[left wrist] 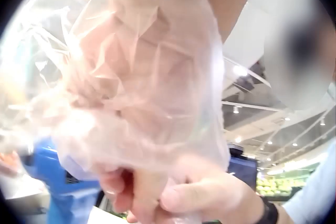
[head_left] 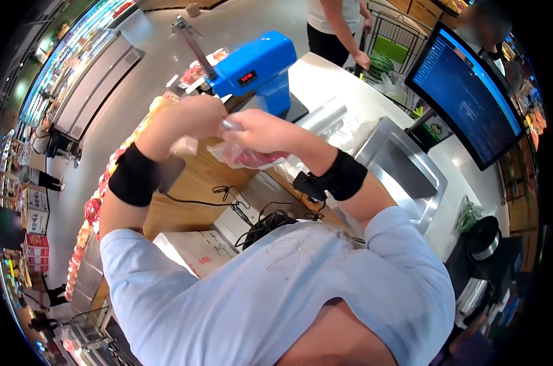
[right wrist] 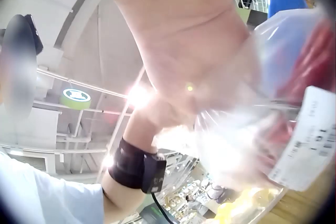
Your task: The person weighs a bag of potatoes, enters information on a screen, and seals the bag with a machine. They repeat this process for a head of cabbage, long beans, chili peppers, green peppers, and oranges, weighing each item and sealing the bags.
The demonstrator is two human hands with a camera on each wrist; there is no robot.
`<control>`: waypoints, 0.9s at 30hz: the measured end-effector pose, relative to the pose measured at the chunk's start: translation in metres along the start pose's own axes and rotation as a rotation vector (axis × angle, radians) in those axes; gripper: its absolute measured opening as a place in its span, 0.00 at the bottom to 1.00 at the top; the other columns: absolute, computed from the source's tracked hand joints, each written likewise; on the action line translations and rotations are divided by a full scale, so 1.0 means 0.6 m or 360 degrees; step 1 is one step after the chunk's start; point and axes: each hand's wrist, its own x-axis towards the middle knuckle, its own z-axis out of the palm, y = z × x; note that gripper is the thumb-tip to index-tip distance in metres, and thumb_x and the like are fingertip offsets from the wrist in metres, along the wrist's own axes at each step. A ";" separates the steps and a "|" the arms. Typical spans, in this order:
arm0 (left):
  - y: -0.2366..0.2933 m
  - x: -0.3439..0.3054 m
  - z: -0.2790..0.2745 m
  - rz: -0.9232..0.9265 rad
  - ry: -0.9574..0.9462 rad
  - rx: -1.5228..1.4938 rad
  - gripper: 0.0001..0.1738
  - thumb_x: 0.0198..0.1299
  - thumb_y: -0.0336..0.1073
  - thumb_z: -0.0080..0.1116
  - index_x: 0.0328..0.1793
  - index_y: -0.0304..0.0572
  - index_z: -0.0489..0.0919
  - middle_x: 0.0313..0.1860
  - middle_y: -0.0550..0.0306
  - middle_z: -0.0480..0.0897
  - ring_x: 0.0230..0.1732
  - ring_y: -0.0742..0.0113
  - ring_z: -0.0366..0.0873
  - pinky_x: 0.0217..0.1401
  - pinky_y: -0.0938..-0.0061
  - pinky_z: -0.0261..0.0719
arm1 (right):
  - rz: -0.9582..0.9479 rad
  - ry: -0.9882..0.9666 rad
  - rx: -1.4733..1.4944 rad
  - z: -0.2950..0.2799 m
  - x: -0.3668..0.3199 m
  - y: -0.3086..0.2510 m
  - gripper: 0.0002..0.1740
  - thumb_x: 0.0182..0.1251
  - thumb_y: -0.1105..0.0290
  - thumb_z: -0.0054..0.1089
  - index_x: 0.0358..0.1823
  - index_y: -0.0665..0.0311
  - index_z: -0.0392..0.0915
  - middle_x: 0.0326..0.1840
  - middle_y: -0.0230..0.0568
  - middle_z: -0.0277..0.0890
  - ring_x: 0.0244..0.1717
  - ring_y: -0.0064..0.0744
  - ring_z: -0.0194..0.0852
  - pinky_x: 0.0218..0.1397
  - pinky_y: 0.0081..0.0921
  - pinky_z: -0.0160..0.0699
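Note:
A clear plastic bag with red contents [head_left: 252, 157] hangs under the hands in the head view. My left hand [head_left: 197, 116] and right hand [head_left: 261, 131] meet at its upper end, fingers curled on the plastic. The left wrist view has crumpled clear plastic [left wrist: 142, 77] over much of the picture, with my right hand [left wrist: 210, 195] gripping below it. A white printed label [right wrist: 307, 142] is on the bag in the right wrist view. Most fingertips there are hidden or washed out by glare.
A blue machine [head_left: 258, 64] with a red display stands just beyond the hands. On the right are a steel scale [head_left: 404, 171], a monitor [head_left: 466, 94] and bagged greens [head_left: 469, 213]. Another person stands by a cart [head_left: 389, 49]. Cables [head_left: 270, 226] lie below.

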 end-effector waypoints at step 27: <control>-0.290 0.136 0.044 -0.0273 -0.0117 -0.0838 0.19 0.55 0.46 0.64 0.30 0.34 0.84 0.21 0.57 0.80 0.25 0.71 0.74 0.32 0.71 0.72 | 0.0138 0.1437 -0.0643 0.178 0.327 0.219 0.10 0.58 0.62 0.57 0.39 0.56 0.79 0.29 0.38 0.81 0.36 0.38 0.80 0.47 0.39 0.71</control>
